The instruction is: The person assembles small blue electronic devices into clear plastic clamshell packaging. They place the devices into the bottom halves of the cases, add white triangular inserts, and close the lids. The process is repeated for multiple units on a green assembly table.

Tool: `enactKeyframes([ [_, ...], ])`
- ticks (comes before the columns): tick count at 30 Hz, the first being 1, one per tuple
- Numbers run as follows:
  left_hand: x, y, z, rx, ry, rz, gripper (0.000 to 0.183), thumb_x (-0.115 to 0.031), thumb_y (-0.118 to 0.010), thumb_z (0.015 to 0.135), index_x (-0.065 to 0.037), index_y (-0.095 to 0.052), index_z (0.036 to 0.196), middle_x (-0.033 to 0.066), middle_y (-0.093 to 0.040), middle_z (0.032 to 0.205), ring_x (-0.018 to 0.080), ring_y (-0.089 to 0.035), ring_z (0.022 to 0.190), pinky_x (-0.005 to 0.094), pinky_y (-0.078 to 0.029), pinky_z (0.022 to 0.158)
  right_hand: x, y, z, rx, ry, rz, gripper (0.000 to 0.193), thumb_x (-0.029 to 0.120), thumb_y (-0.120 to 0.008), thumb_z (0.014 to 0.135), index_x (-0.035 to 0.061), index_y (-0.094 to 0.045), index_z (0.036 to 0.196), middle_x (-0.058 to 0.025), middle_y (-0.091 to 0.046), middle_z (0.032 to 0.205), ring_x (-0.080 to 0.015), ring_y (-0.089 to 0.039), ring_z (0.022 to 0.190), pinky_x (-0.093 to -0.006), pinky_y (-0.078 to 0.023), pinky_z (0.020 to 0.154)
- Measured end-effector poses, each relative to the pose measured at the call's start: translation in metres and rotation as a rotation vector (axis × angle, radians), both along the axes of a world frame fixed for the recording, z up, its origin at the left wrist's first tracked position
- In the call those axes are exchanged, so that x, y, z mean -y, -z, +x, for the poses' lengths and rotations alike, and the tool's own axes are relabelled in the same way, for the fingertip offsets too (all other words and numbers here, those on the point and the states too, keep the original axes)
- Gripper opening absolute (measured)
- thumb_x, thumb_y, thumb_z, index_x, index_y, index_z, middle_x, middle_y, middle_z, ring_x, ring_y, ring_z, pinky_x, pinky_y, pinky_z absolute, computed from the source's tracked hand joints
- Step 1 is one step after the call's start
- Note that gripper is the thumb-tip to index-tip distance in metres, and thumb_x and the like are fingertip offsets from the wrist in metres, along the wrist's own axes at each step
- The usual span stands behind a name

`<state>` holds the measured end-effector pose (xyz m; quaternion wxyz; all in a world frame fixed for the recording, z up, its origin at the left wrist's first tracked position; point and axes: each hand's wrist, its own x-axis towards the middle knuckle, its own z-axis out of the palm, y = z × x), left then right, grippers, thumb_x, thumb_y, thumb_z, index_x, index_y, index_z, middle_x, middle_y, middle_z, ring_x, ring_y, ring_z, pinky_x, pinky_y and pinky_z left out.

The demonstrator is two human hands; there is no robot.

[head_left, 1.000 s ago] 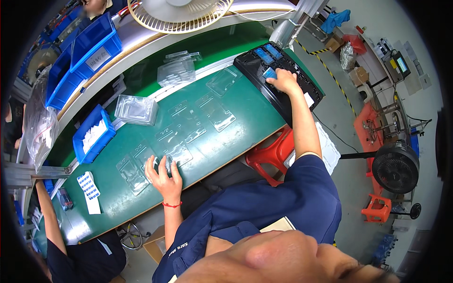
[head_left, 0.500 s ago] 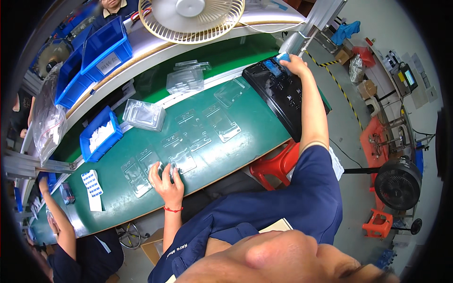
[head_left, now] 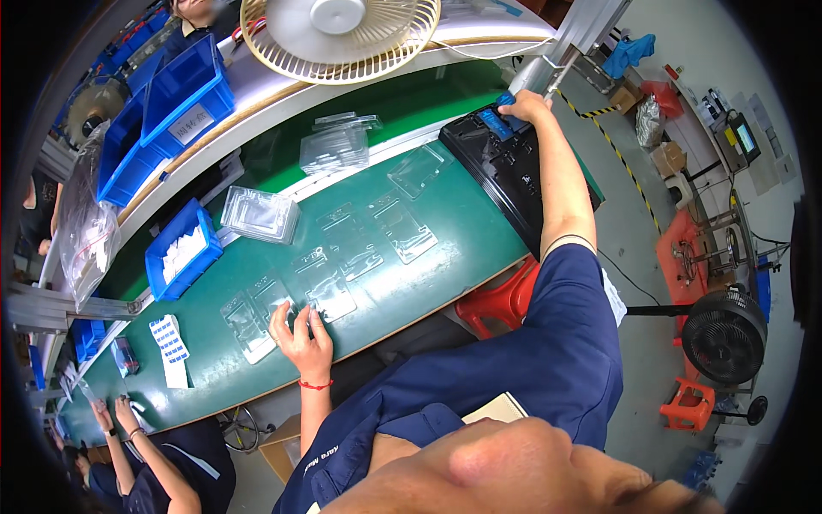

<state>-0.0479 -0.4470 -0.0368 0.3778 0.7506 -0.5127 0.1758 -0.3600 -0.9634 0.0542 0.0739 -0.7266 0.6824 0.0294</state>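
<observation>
Far out to the right, my right hand (head_left: 527, 106) has its fingers closed on a small blue piece (head_left: 506, 99) at the far corner of a black tray (head_left: 497, 171). More blue pieces (head_left: 495, 124) lie in the tray beside it. My left hand (head_left: 306, 343) is near the front edge of the green table, its fingers curled but apart. Its fingertips are close to a clear plastic blister shell (head_left: 327, 291); whether they touch it I cannot tell. Several other shells, including one at the right (head_left: 404, 231), lie flat in a staggered row.
Stacked clear shells (head_left: 261, 214) stand behind the row, near a blue bin (head_left: 182, 248) of white pieces. A label sheet (head_left: 169, 347) lies left. A fan (head_left: 338, 34) sits above on the shelf, a red stool (head_left: 497, 300) by the table. A co-worker's hands (head_left: 116, 415) are at far left.
My right hand has shifted slightly left and away from me; the blue piece at its fingers shows darker. My left hand has barely moved. The co-worker's hands have come together nearer the table edge.
</observation>
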Motion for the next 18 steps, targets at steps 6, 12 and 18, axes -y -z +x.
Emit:
enactKeyframes([
  [6,-0.002,0.002,0.001,-0.054,-0.005,-0.021,0.01,-0.006,-0.067,0.08,-0.002,-0.067,0.089,0.0186,-0.055,0.115,0.0368,-0.05,0.107,0.0458,-0.041,0.09,-0.029,0.008,0.037,-0.06,-0.09,0.1,0.081,0.059,-0.075,0.064,0.0052,-0.06,0.122,-0.0178,-0.056,0.13,-0.0307,-0.052,0.121,-0.0513,-0.026,0.105],
  [12,-0.001,0.004,0.002,-0.064,0.001,-0.06,0.01,-0.005,-0.067,0.079,-0.001,-0.067,0.088,0.0186,-0.055,0.114,0.0369,-0.051,0.106,0.0458,-0.041,0.09,-0.034,0.004,0.036,0.05,-0.081,0.06,0.087,0.057,-0.081,0.052,0.0009,-0.061,0.116,-0.0164,-0.061,0.123,-0.0315,-0.055,0.118,-0.0567,-0.025,0.104],
  [18,0.002,0.002,0.002,-0.058,0.009,-0.107,0.009,-0.003,-0.068,0.076,-0.002,-0.068,0.085,0.0171,-0.058,0.111,0.0359,-0.053,0.104,0.044,-0.042,0.09,-0.032,0.006,0.033,0.054,-0.16,-0.061,0.066,0.053,-0.076,0.065,-0.0004,-0.067,0.103,-0.0209,-0.065,0.11,-0.0337,-0.062,0.104,-0.044,-0.045,0.093],
])
